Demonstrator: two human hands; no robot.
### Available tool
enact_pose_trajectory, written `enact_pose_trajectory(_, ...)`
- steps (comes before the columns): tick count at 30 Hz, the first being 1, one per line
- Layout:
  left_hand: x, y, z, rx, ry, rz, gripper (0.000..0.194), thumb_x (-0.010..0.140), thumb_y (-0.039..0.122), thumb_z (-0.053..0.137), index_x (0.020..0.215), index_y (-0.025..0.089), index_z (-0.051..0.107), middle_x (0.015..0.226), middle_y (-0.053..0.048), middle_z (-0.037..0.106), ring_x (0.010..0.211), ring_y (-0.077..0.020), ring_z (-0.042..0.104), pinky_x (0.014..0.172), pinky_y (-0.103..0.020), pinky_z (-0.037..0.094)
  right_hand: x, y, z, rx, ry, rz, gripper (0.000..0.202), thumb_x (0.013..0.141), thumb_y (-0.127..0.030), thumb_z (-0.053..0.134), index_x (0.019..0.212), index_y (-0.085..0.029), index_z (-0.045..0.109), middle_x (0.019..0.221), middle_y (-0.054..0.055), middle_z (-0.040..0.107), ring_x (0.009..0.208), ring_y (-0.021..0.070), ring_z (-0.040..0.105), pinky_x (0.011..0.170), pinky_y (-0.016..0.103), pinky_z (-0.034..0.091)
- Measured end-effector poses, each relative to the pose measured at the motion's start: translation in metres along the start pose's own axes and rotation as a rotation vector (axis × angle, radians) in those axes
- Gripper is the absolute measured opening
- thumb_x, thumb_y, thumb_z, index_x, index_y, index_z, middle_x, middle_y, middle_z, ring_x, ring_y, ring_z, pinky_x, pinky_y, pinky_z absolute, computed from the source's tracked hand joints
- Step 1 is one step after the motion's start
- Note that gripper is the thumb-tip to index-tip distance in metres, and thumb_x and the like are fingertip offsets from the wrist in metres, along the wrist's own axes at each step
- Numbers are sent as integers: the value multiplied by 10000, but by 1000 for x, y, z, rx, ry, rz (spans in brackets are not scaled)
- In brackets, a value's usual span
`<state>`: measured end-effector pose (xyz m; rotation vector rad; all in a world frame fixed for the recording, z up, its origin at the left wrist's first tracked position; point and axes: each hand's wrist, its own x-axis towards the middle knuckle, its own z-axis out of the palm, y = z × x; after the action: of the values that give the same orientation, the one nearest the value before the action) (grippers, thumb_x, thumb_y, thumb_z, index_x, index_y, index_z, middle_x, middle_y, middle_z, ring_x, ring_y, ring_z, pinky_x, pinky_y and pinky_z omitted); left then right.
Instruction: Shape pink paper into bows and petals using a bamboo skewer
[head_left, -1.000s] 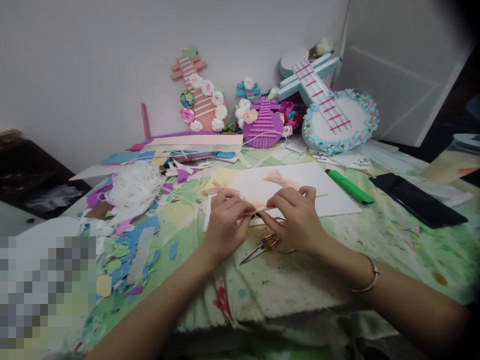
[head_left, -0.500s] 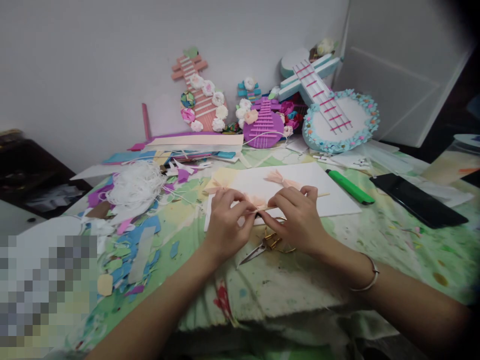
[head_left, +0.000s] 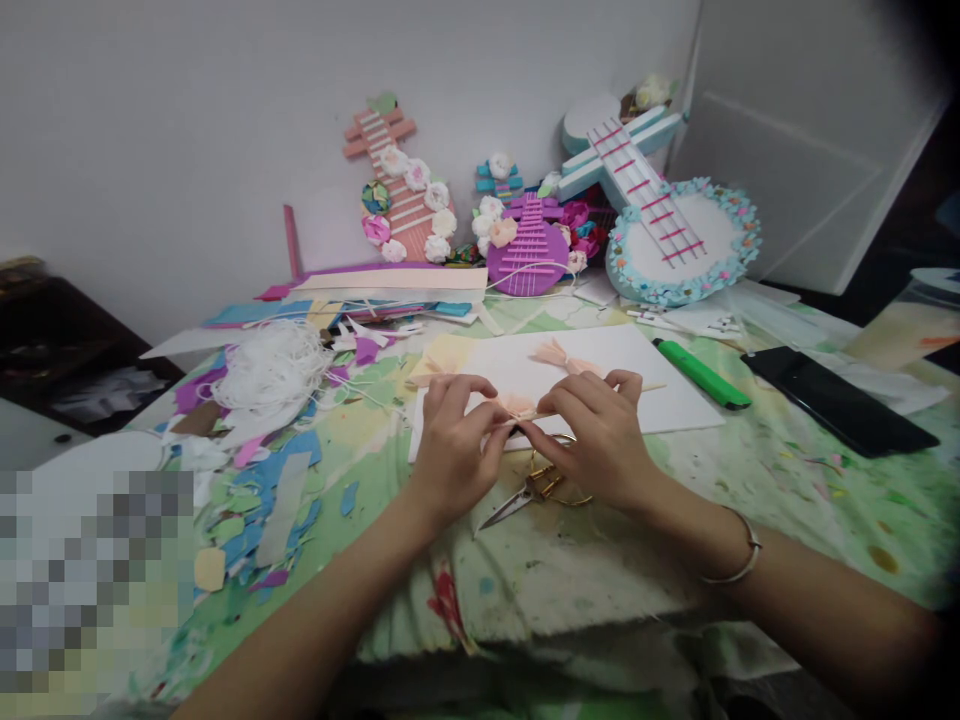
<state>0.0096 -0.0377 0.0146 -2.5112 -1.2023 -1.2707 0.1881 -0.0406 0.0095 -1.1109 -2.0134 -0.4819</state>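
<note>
My left hand [head_left: 459, 440] pinches one side of a small peach paper piece [head_left: 519, 404] over the near edge of a white board [head_left: 675, 395]. From the other side, my right hand [head_left: 600, 430] pinches the same piece along with a thin stick [head_left: 651, 388] that pokes out to the right past the knuckles. Both sets of fingertips nearly meet. A second gathered peach paper piece [head_left: 559, 355] lies on the board just behind my right hand. Gold-handled scissors [head_left: 525, 497] rest on the cloth below my hands, handles partly hidden.
White string [head_left: 271, 368] and paper scraps [head_left: 300, 500] lie at left. A green marker [head_left: 701, 374] and black phone [head_left: 836, 400] lie at right. Behind stand a pink instrument model [head_left: 412, 215], a purple one [head_left: 529, 255] and a blue-white one [head_left: 686, 240].
Both hands stay nearly in place. The stick's right end has shifted slightly to the right, and the peach piece between the fingers looks slightly turned.
</note>
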Motion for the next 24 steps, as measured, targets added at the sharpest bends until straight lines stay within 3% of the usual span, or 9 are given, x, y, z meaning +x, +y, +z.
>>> enact_pose_trajectory(11,0,-1,0,-13,37,-12,62,767,121,589,748,175,614,952,-74,562,947,-227,464,837,-414,417,-1,0,0,30,1,-11,134,829,-292,563,760,-177,559,755,1,621,722,140,510,769,350,214)
enact_pose_trajectory(17,0,-1,0,-21,27,-4,51,774,136,591,751,178,610,945,-70,558,952,-226,468,845,-418,415,-2,-1,1,63,-4,-78,72,848,-224,536,880,-191,592,819,5,641,733,128,526,801,347,229)
enact_pose_trajectory(24,0,-1,2,-44,-11,-35,54,779,138,582,746,178,597,965,-73,561,963,-230,475,847,-425,411,-4,2,4,160,-74,-149,229,859,-143,506,1036,-237,615,946,20,611,714,92,526,799,328,265)
